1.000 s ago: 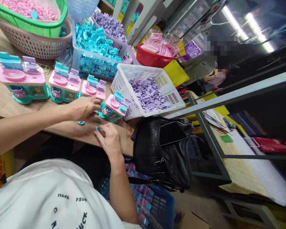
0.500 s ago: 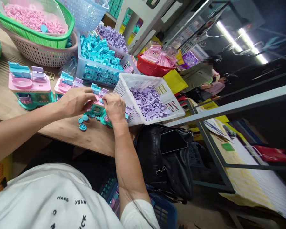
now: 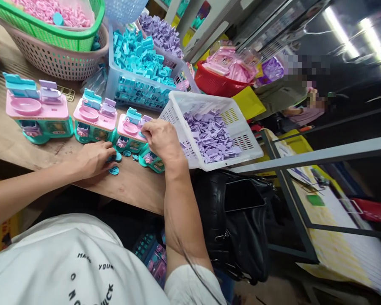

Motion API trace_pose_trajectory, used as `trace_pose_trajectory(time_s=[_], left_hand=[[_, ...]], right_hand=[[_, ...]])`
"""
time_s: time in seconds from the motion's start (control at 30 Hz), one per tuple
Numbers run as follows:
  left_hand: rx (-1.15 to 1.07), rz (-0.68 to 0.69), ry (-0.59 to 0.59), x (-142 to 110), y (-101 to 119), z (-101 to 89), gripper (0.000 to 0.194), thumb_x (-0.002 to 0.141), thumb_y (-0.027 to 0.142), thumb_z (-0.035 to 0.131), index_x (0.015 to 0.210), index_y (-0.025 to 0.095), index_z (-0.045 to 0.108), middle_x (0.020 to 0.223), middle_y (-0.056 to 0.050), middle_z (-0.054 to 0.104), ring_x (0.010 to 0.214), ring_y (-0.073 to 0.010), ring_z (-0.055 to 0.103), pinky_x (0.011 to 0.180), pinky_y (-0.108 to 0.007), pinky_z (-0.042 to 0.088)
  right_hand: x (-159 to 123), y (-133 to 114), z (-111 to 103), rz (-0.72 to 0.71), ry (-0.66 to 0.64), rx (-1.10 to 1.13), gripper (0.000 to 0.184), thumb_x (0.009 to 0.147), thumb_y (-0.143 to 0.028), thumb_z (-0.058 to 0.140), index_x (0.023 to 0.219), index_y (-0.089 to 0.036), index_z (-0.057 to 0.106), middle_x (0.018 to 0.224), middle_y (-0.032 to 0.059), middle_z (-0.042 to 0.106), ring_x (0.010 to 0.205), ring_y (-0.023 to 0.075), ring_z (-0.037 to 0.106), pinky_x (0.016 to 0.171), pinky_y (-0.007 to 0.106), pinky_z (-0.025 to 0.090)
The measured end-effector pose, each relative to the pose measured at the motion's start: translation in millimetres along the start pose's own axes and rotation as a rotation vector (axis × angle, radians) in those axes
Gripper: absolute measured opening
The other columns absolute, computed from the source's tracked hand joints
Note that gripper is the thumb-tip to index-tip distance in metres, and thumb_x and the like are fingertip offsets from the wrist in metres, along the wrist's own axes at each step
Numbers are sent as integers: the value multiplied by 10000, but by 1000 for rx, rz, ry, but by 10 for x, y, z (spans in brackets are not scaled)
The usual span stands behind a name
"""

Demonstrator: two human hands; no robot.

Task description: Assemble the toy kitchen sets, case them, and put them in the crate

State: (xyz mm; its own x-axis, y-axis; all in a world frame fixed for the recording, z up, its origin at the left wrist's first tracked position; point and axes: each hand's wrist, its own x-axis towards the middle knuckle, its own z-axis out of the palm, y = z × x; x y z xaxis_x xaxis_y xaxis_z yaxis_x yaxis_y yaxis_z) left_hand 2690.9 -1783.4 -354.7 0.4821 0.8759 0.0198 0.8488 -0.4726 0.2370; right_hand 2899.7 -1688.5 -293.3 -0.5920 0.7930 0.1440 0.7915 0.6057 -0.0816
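Observation:
Toy kitchen units with pink tops and teal bases stand in a row: a left one (image 3: 52,108), a second one (image 3: 105,123), a third one (image 3: 124,127) and a partly hidden one (image 3: 155,163). My right hand (image 3: 165,140) is at the third unit's top, fingers pinched on a small blue round piece (image 3: 142,134). Lower on the table, my left hand (image 3: 97,159) has its fingers curled over a small blue plastic piece (image 3: 111,158), partly hidden by them. Close by lie a blue wheel-like disc (image 3: 114,170) and another blue disc (image 3: 126,153).
A white basket (image 3: 176,101) of purple parts stands right of the units. Behind are a clear blue basket (image 3: 139,91) of blue parts, a green basket (image 3: 79,38) of pink parts and a red basket (image 3: 220,87). A black bag (image 3: 212,212) hangs beside the table edge.
My left hand has left the third unit and come down to the loose blue pieces on the table. My right hand stays at that unit's top. The view has shifted slightly.

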Motion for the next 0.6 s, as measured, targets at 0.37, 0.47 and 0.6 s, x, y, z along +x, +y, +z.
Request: trace_pose_trajectory(time_s=[0.37,0.47,0.6], left_hand=[[-202,51,297,84,54,45,289,993,261,494,880,138,730,855,-93,713,768,-197,666,641,-279,468],[-554,146,469,168,95,-136,280,993,315,520,972,147,744,820,-56,716,671,-139,634,624,-238,462],[-512,271,563,578,89,-435,276,975,309,541,982,142,761,876,-80,721,726,-154,631,659,-257,462]], right_hand=[[-625,-361,141,65,312,448,253,974,-243,605,1200,-187,704,1165,104,726,1096,226,651,916,349,540],[-789,-405,281,171,321,808,272,964,-327,618,1174,-192,723,1079,78,761,953,194,713,762,289,570],[-628,-242,228,242,407,799,246,968,-313,591,1104,-186,752,1018,61,779,850,183,712,747,293,550]])
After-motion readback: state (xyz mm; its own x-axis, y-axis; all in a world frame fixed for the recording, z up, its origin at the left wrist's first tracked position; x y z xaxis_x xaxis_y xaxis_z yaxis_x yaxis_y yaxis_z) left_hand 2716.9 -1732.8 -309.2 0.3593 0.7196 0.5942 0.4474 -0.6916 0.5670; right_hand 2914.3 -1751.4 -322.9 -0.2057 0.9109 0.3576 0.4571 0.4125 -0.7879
